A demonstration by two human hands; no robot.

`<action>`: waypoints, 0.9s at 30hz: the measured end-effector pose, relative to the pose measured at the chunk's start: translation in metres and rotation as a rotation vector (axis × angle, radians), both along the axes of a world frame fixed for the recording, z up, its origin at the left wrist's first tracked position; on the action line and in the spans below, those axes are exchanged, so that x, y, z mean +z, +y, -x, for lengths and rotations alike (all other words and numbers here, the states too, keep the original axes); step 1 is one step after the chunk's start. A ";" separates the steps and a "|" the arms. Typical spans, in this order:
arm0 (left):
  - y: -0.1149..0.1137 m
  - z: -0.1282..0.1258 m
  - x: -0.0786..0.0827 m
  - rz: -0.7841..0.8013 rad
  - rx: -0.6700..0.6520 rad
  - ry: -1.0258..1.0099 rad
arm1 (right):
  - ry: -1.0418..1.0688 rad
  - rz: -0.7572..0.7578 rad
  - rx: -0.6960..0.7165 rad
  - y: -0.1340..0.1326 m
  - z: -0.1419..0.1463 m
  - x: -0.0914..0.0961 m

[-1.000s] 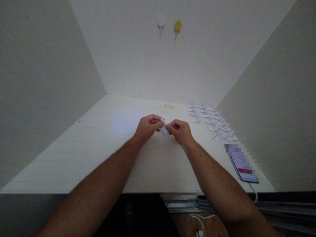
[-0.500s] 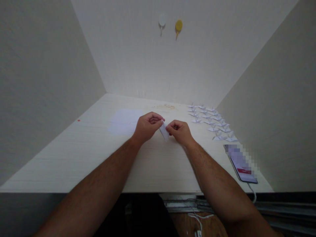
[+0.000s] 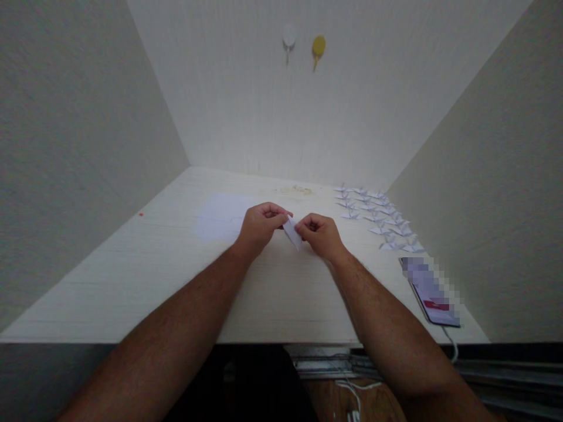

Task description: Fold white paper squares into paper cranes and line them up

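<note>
A small piece of folded white paper [image 3: 292, 232] is held between my two hands, just above the middle of the table. My left hand [image 3: 264, 225] pinches its upper left end between thumb and fingers. On the other side, my right hand [image 3: 320, 233] grips the paper's right edge with thumb and forefinger, its other fingers curled. The paper is narrow and slants down to a point at the lower right. Its finer folds are too small to make out.
Several folded paper cranes [image 3: 376, 214] stand in rows at the right back. White paper sheets [image 3: 220, 217] lie left of my hands. A phone [image 3: 431, 293] with a cable rests near the right front edge. Walls enclose the table; two hooks, one yellow [image 3: 319, 45], are on the back wall.
My left hand has shifted very slightly down and left, and the folded paper has turned a little, showing a broader face. My right hand is almost unmoved.
</note>
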State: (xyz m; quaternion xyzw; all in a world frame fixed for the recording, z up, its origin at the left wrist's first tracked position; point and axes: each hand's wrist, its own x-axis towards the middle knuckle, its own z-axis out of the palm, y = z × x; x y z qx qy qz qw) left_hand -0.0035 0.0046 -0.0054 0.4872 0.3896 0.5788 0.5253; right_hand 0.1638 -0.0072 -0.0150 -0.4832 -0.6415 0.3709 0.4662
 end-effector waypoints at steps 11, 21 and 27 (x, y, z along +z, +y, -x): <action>0.000 -0.001 -0.003 0.023 -0.043 -0.083 | -0.011 -0.012 -0.010 -0.001 0.001 -0.001; -0.002 -0.002 -0.001 -0.030 -0.148 0.007 | -0.005 -0.059 -0.039 -0.002 0.004 -0.002; -0.003 -0.003 -0.001 -0.042 -0.072 0.039 | -0.068 -0.074 -0.032 -0.002 0.004 -0.004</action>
